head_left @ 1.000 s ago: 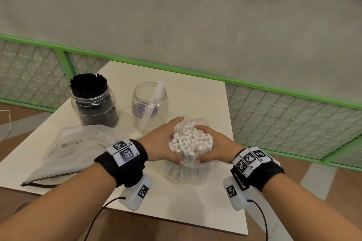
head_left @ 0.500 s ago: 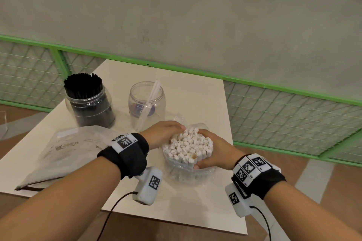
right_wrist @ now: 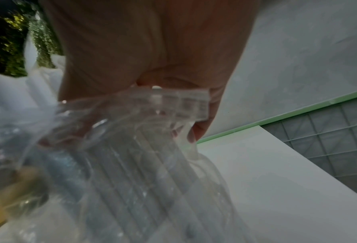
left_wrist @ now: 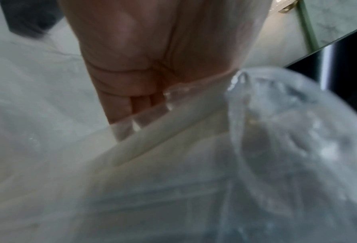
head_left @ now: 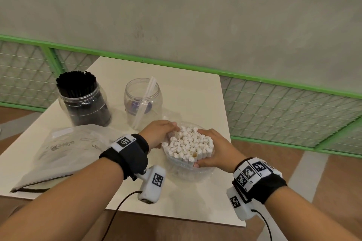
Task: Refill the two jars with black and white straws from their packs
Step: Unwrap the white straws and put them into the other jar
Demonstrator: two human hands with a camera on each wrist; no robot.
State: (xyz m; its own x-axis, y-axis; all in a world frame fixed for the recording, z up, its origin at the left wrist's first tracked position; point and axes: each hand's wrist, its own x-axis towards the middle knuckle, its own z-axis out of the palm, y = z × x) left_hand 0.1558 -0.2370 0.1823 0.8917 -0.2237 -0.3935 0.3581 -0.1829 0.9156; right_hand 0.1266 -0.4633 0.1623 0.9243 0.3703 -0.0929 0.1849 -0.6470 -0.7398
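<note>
Cupped from nine and three o'clock by left hand (head_left: 159, 133) and right hand (head_left: 212, 147), fingers curled round white straws (head_left: 189, 146) upright in clear pack (head_left: 188, 170), apparently keeping the bundle together for empty jar (head_left: 143, 100) at eleven.

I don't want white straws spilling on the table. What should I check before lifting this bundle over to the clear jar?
1. Left hand grips bundle: ok.
2. Right hand grips bundle: ok.
3. Straws free of the pack: not ok, plastic surrounds them.
4. Clear jar open: ok.
5. Jar has room: ok, one straw inside.
6. Bundle's lower ends even: cannot tell.
</note>
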